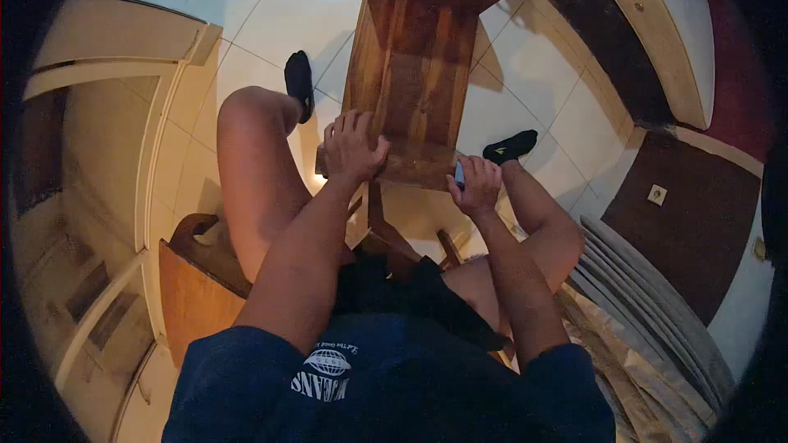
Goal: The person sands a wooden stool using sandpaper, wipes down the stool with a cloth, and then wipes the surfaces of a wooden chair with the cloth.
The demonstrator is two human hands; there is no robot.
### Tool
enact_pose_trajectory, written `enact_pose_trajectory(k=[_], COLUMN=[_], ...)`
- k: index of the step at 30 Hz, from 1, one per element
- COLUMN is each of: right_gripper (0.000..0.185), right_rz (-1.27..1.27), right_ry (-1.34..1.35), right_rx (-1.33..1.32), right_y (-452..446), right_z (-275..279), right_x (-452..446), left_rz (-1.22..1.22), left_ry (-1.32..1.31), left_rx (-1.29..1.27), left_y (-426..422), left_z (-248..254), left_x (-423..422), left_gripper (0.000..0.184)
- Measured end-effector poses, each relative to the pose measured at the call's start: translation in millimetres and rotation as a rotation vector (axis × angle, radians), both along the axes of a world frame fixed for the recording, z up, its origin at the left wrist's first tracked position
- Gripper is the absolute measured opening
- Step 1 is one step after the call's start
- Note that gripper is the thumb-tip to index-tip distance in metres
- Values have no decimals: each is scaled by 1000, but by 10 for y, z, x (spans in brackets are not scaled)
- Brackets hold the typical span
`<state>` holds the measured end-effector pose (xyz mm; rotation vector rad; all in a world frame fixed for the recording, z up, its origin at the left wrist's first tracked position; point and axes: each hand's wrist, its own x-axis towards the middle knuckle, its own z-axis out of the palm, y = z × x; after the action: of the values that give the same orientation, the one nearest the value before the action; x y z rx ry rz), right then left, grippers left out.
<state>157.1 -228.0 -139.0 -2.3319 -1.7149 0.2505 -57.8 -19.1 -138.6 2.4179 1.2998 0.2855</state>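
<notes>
Between my legs stands a brown varnished wooden piece of furniture (423,74), with a long flat panel and a broad board across its far end. My left hand (353,148) rests on its near left corner, fingers spread over the edge and thumb apart. At the near right corner is my right hand (478,184), its fingers curled around a small light blue object (460,174). Most of that object is hidden in the grip, so its kind cannot be made out. The right hand appears to touch the wooden edge.
Beneath is a white tiled floor (275,12). A wooden chair part (201,279) shows beside my left thigh. To the left is a glass-paned frame (156,156). Grey folded fabric (648,303) hangs at right, near a wall socket (657,194). My feet wear black socks (300,86).
</notes>
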Motion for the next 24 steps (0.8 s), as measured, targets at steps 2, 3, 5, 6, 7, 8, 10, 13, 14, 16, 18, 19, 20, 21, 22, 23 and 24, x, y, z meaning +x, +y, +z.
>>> enact_pose_trajectory(k=[2, 3, 5, 6, 7, 8, 10, 13, 14, 16, 18, 19, 20, 21, 22, 23, 24], right_gripper=[50, 52, 57, 57, 61, 65, 69, 88, 88, 97, 102, 104, 105, 107, 107, 110, 112], right_rz=[-6, -8, -7, -4, 48, 100, 155, 200, 207, 138, 111, 107, 102, 96, 100, 67, 31], right_ry=[8, 24, 64, 66, 64, 61, 59, 35, 39, 17, 9, 41, 73, 104, 108, 403, 700], right_rx=[-3, -26, -74, -70, -70, -72, -73, -239, -240, -358, -417, -376, -335, -293, -293, -310, -325], right_y=[-1, -13, -23, -12, -6, 1, 36, 145, 188, 275, 384, 467, 554, 631, 703, 779, 830], right_z=[-6, -8, -28, 12, 55, 102, 248, 480, 543, 647, 749, 806, 862, 915, 971, 1023, 1042], right_x=[11, 17, 4, -27, -42, -49, -111, -329, -373, -443, -536, -606, -685, -762, -847, -933, -1007], left_rz=[-1, 1, 13, 6, -4, -13, -10, 6, 5, 2, 6, 5, 2, 6, 9, 11, 13], left_ry=[-7, -14, -14, 2, 16, 28, 26, 32, 23, 3, 3, -2, -7, -2, -4, -7, -8], left_rx=[23, 43, 70, 75, 80, 84, 83, 75, 53, 9, 9, 9, 9, 8, 5, 4, 1], left_y=[-5, -8, 2, -6, -8, -5, -7, -5, -10, -7, -5, -5, -6, -9, -15, -14, -8], left_z=[4, 0, -3, -3, -7, -14, -36, -35, -15, 19, 38, 32, 27, 25, 1, -22, -18], left_x=[14, 17, -6, -20, -15, -2, 12, -2, -2, 6, 11, 6, -2, -2, 0, 4, 1], left_gripper=[59, 64, 71, 72, 74, 75, 74, 73, 73, 74, 75, 76, 77, 77, 78, 78, 79])
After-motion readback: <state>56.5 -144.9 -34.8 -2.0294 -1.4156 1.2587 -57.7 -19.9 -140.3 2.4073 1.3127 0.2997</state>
